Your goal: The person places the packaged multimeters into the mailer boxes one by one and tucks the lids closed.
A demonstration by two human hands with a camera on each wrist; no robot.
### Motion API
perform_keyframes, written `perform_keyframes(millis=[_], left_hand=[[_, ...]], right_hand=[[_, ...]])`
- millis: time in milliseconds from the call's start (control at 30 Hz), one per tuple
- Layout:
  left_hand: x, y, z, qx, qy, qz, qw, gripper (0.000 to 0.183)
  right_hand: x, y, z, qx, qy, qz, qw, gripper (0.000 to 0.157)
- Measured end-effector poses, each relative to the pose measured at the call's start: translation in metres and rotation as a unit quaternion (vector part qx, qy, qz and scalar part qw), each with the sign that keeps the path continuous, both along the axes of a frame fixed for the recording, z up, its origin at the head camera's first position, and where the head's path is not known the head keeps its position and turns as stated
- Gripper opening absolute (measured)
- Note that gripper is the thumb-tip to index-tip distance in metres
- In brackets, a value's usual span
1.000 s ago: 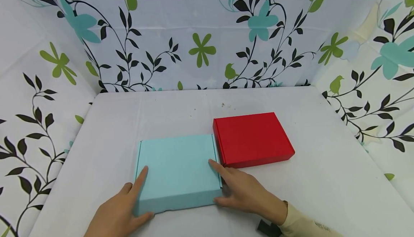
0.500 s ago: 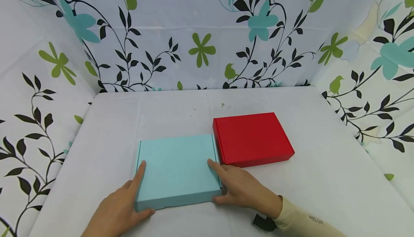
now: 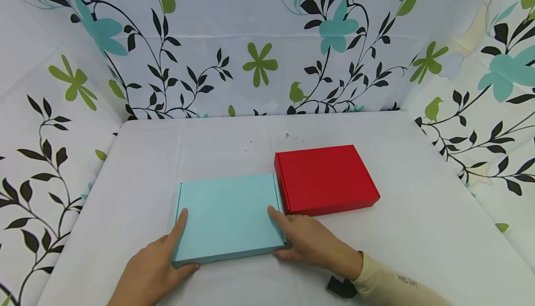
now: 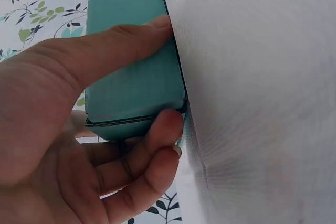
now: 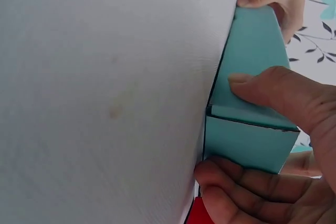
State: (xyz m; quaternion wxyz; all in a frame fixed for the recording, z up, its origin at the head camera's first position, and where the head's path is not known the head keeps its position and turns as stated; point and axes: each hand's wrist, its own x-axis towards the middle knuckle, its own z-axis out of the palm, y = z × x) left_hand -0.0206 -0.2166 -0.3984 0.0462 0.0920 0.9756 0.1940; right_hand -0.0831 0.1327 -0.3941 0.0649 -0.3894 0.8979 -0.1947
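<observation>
A closed light blue cardboard box (image 3: 230, 213) lies flat on the white-covered table, left of a closed red box (image 3: 328, 179). At its near left corner my left hand (image 3: 148, 262) grips it. The left thumb (image 4: 136, 40) presses the front face, with the index finger on the lid and other fingers curled beside the left end. My right hand (image 3: 311, 241) holds the opposite near corner, its thumb (image 5: 262, 85) on the front face. Several right fingers bend against the box's right end, close to the red box. Whatever the light blue box contains is hidden.
White cloth (image 3: 418, 231) covers the table, and a patterned curtain (image 3: 225, 32) encloses its back and sides. A small black object (image 3: 342, 287) sits under the right wrist. Tiny dark specks (image 3: 287, 135) mark the cloth near the back.
Both hands have shifted slightly away from me at the light blue box's near corners. Its front face shows narrower than before. The red box has stayed put.
</observation>
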Motion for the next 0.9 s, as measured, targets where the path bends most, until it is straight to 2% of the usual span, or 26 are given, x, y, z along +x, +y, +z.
perform_keyframes(millis=[133,267,400,567,767,900], left_hand=[[0.000,-0.001,-0.001,0.005,0.006,-0.005,1.0000,0.124],[0.001,-0.004,-0.002,0.014,0.018,-0.028,0.9994,0.127],[0.000,-0.005,-0.002,0.015,0.021,-0.043,0.9987,0.130],[0.001,0.000,-0.002,0.008,0.002,-0.033,0.9994,0.130],[0.002,0.005,-0.001,-0.014,0.007,-0.025,0.9996,0.127],[0.001,0.005,0.000,-0.014,-0.022,-0.014,0.9996,0.125]], right_hand=[[0.000,0.000,0.001,0.026,0.012,0.008,1.000,0.091],[0.000,0.001,0.002,0.047,0.006,0.013,0.999,0.094],[-0.001,0.003,0.002,0.044,0.010,0.015,0.999,0.094],[-0.002,0.004,0.000,0.037,0.031,0.025,0.999,0.091],[-0.002,0.004,0.001,0.044,0.053,0.031,0.997,0.090],[-0.002,0.003,0.002,0.047,0.055,0.028,0.997,0.090]])
